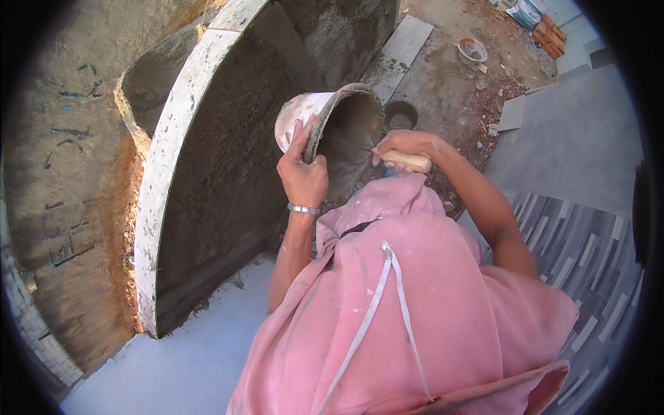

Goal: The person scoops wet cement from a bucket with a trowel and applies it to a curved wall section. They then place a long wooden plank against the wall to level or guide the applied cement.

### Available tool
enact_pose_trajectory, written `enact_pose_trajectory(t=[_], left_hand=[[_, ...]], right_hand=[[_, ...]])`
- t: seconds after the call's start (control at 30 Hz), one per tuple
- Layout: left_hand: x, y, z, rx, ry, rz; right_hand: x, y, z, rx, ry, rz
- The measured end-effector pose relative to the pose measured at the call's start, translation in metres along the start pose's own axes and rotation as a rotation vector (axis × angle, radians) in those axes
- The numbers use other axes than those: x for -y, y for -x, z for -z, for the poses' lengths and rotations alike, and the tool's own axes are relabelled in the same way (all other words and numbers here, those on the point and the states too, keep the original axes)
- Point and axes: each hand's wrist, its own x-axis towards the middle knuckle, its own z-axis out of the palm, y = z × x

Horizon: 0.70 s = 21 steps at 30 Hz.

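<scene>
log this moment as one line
left hand: holds tilted bucket by rim | right hand: holds wooden handle | beyond: dark tub

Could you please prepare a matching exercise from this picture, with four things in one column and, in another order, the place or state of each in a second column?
Column one
1. bucket
2. wooden handle
3. metal band
4. bricks

Column two
A. around the left wrist
B. in a pile near the picture's upper right edge
C. held by its rim in the left hand
D. gripped in the right hand

Right pairs: 1-C, 2-D, 3-A, 4-B
</scene>
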Motion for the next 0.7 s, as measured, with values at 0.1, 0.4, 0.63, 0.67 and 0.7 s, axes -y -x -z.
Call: enact_pose_trajectory(t=[0.1,0.4,0.63,0.67,0.7], left_hand=[[-0.01,-0.015,0.0,0.016,0.087,0.014],[0.032,-0.066,-0.053,-0.095,0.419,0.349],[0.135,-0.108,-0.147,-0.312,0.308,0.761],[0.15,-0.111,-0.152,-0.273,0.359,0.795],[0.164,-0.114,-0.153,-0.249,0.396,0.828]], right_hand=[[-0.024,-0.009,-0.012,0.26,-0.338,0.058],[-0.028,0.007,-0.009,-0.154,-0.281,0.368],[-0.046,0.02,0.08,-0.136,-0.893,0.387],[-0.047,0.016,0.101,-0.169,-0.98,0.404],[-0.046,0.012,0.126,-0.182,-1.07,0.455]])
